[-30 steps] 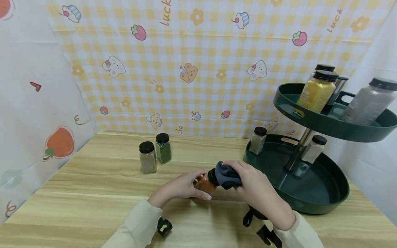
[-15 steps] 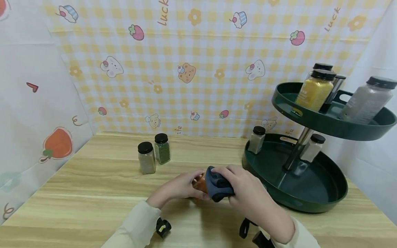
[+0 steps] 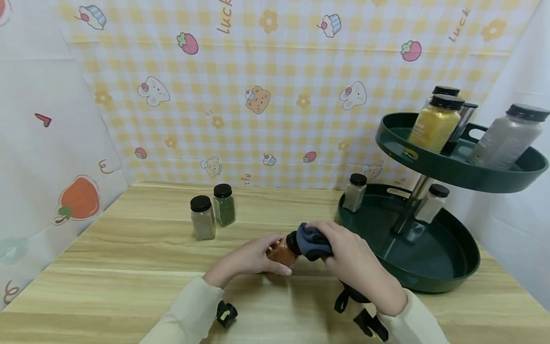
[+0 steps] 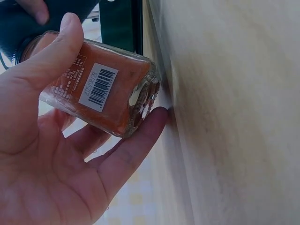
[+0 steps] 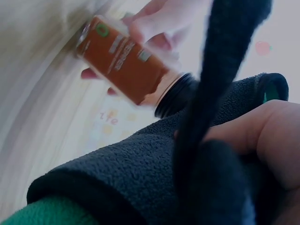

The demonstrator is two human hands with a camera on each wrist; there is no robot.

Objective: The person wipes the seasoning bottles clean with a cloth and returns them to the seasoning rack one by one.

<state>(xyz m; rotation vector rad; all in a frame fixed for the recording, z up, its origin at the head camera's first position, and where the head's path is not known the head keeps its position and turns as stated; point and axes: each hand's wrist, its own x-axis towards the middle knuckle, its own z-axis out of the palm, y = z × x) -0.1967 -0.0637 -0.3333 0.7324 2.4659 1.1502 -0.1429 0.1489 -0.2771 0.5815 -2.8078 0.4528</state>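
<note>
My left hand (image 3: 255, 258) grips a glass spice jar (image 3: 283, 253) of orange-red powder with a black lid. The jar is tilted just above the table, its lid end towards the right. A barcode label (image 4: 98, 86) shows on its side in the left wrist view. My right hand (image 3: 350, 248) holds a folded dark blue cloth (image 3: 312, 242) against the lid, hiding part of it. In the right wrist view the cloth's fleecy layers (image 5: 126, 164) fill the foreground, and the jar's printed front (image 5: 122, 61) faces the camera.
A jar of greyish powder (image 3: 203, 222) and a jar of green herbs (image 3: 225, 208) stand at the back left. On the right is a dark green two-tier rack (image 3: 429, 267). Its upper tier carries a yellow jar (image 3: 434, 126) and a large grey jar (image 3: 507, 138); small jars (image 3: 354, 196) sit below.
Half a second ago the cloth lay further left, over the lid and neck. My right hand has drawn it back rightward, uncovering the neck. The left hand stays in place with the jar.
</note>
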